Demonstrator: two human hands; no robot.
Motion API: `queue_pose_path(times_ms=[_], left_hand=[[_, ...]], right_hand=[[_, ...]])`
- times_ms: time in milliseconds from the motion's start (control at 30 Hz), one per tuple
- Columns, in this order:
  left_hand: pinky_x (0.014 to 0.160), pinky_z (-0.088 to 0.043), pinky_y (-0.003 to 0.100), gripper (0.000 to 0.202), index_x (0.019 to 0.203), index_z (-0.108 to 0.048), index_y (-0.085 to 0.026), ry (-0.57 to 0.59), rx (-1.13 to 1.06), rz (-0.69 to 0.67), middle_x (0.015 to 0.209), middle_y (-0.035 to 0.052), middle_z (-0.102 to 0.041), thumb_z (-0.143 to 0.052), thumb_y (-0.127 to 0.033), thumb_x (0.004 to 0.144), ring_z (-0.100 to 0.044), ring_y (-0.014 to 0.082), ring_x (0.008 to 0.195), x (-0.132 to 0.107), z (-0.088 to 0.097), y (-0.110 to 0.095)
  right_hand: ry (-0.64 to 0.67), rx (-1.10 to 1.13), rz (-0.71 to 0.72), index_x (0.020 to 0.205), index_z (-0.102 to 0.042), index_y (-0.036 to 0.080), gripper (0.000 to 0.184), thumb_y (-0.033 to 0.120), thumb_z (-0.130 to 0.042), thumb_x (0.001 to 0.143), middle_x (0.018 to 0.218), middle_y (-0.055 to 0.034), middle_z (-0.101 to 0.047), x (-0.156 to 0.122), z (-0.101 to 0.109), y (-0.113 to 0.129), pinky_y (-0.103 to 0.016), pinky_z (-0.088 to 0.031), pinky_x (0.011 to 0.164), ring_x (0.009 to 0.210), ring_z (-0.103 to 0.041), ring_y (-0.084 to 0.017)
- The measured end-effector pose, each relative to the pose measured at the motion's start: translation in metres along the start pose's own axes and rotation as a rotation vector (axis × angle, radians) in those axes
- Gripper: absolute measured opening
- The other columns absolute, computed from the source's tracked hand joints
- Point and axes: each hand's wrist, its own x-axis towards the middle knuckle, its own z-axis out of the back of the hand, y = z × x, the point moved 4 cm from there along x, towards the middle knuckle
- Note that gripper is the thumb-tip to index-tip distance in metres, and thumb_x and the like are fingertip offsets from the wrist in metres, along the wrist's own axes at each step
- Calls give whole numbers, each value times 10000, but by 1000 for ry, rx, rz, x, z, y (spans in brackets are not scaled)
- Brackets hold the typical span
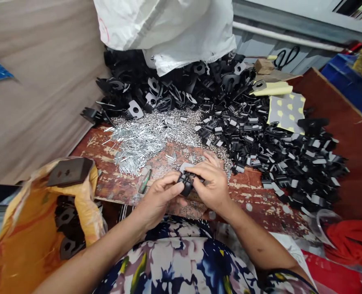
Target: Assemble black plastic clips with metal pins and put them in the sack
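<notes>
Both hands meet low in the middle of the head view over a worn red board [260,196]. My left hand [158,198] pinches a small black plastic clip [187,182] from the left. My right hand [209,181] grips the same clip from the right, fingers curled over it. Just beyond the hands lies a heap of small silver metal pins [144,139]. A large pile of black clips with white patches [278,151] spreads to the right.
Larger black brackets [156,90] are heaped at the back under a white sack [168,28]. An orange bag [43,220] holding black parts stands at the left. Yellow-dotted sheets [286,110], black scissors [286,57] and a blue crate [352,85] lie at the back right.
</notes>
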Motion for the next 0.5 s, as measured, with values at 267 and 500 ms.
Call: queue_pose_path(times_ms=[267, 500], left_hand=[[601, -574, 261, 203, 823, -808, -192, -19, 12, -74, 955, 45, -593, -832, -389, 781, -611, 143, 721, -9, 2, 5], [510, -576, 262, 251, 842, -819, -186, 1, 194, -73, 1441, 108, -514, -825, -429, 780, -598, 61, 566, -10, 11, 8]], right_hand=[[-78, -24, 42, 1158, -755, 384, 369, 175, -584, 907, 878, 13, -772, -23, -9, 7, -666, -249, 1207, 1044, -682, -265], [70, 411, -188, 1237, -722, 328, 347, 227, -537, 962, 1087, -36, -758, -48, -16, 9, -521, -429, 1133, 1034, -690, -233]])
